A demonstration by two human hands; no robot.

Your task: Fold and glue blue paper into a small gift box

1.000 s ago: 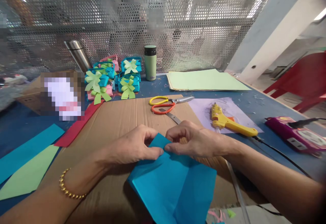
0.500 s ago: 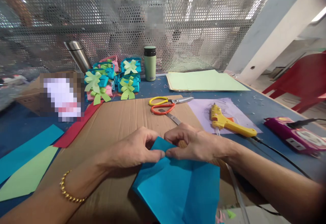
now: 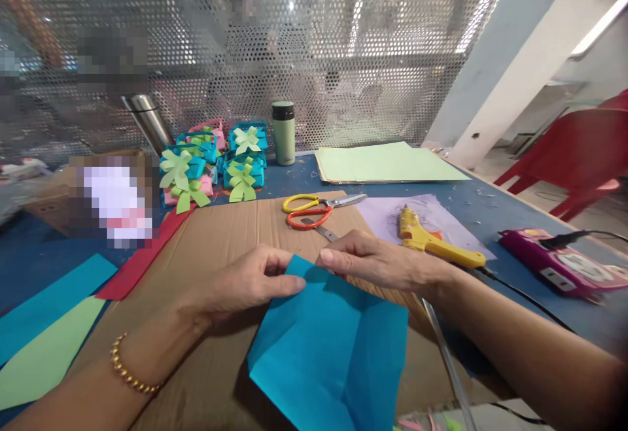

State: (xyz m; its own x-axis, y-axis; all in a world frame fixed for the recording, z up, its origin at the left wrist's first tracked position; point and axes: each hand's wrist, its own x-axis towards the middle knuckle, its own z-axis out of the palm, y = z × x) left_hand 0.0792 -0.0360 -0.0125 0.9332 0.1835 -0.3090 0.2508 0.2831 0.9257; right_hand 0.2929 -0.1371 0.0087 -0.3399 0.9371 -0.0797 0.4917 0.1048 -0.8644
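A creased blue paper sheet lies on a brown cardboard mat in front of me. My left hand pinches the sheet's far left corner between thumb and forefinger. My right hand lies over the far right edge of the same sheet, fingers closed down on it. A gold bead bracelet circles my left wrist.
Scissors with yellow and orange handles lie just beyond my hands. A yellow glue gun rests on lilac paper at right, near a pink power strip. Blue paper baskets with green bows, a green flask, green sheets and paper strips surround the mat.
My hands have drawn slightly apart along the far edge of the blue sheet, and the raised fold at its top now lies flatter. The view has tilted down a little.
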